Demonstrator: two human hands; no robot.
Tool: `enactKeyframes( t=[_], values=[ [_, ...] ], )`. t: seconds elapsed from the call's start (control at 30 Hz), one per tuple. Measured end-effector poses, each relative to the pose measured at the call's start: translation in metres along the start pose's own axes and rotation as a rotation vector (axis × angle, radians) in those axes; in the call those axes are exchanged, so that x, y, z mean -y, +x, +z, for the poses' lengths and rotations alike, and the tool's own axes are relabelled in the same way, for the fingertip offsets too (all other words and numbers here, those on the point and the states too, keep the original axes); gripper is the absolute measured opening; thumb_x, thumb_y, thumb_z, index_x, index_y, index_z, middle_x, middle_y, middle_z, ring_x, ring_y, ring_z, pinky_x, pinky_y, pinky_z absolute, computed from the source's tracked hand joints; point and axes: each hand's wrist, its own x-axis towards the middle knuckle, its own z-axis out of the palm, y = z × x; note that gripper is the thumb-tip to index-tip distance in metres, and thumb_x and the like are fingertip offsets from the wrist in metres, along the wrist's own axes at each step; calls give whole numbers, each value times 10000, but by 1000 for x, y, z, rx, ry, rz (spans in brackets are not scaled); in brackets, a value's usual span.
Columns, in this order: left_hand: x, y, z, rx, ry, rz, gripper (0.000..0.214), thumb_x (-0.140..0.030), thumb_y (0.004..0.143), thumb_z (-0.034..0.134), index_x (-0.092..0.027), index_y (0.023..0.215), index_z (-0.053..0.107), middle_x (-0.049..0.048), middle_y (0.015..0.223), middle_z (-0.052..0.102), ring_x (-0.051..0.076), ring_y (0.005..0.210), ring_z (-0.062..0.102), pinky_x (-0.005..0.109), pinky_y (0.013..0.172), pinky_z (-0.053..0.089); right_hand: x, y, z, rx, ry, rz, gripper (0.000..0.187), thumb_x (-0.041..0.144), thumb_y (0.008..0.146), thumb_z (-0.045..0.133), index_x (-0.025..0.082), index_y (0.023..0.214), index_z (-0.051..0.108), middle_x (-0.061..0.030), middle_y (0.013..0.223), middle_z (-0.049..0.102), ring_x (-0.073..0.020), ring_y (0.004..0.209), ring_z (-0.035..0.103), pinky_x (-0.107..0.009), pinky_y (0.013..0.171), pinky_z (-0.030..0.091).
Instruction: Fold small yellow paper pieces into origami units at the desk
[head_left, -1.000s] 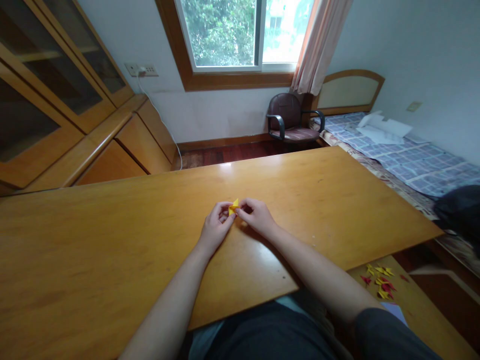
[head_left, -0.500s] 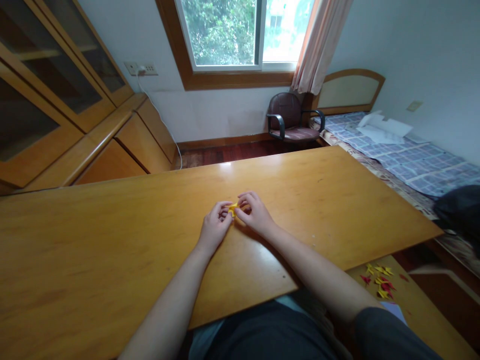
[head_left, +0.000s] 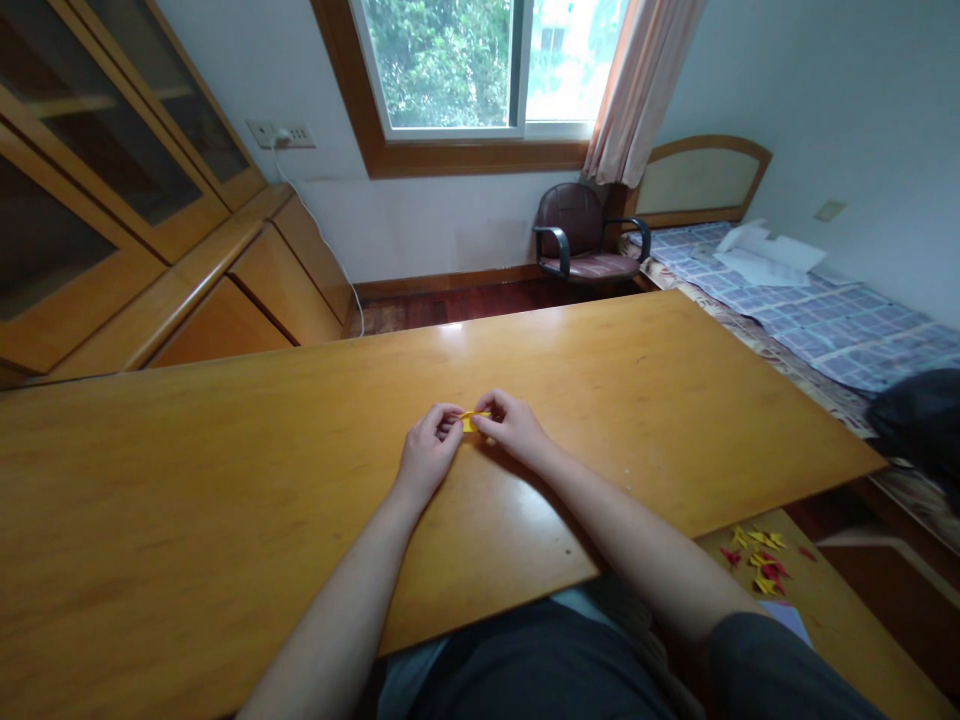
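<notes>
A small piece of folded yellow paper (head_left: 469, 424) is held between my two hands, over the middle of the wooden table (head_left: 225, 520). My left hand (head_left: 433, 440) pinches its left end between thumb and fingers. On the other side, my right hand (head_left: 511, 424) grips the right end, thumb toward me and fingers curled behind. The fingertips hide both ends of the paper, so its full shape cannot be made out.
Several yellow and red folded paper pieces (head_left: 766, 562) lie on a lower wooden surface (head_left: 855, 610) at the right, beside a pale sheet (head_left: 787, 620). Beyond the table stand an armchair (head_left: 574, 235), a bed (head_left: 810, 310) and a cabinet (head_left: 247, 270).
The yellow paper looked pointed and bunched earlier; now it shows a flatter, wider strip between the fingers. My right hand has shifted slightly, its fingers closing nearer the thumb.
</notes>
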Motion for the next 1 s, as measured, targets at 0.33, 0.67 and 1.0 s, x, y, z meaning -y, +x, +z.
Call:
enactKeyframes(
  t=[0.33, 0.67, 1.0],
  values=[
    [1, -1, -2, 125, -106, 60, 288, -397, 862, 670, -234, 1099, 683, 51, 1065, 704, 194, 916, 689, 323, 841, 564, -9, 3, -1, 52, 317, 97, 231, 356, 769, 696, 183, 859, 572, 44, 661, 634, -108, 566, 599, -220, 553, 457],
    [11, 2, -4, 114, -249, 18, 246, -391, 864, 690, -218, 1033, 735, 42, 991, 726, 193, 899, 677, 314, 844, 538, 2, -2, -3, 134, 563, 155, 337, 429, 752, 767, 179, 885, 582, 19, 717, 679, -120, 611, 651, -248, 612, 525],
    [12, 2, -4, 92, -418, -78, 247, -394, 833, 720, -197, 980, 744, 32, 925, 738, 174, 805, 675, 293, 779, 549, 3, -3, -4, 176, 622, 130, 349, 418, 764, 772, 194, 995, 637, 22, 766, 674, -122, 661, 671, -261, 665, 553]
  ],
)
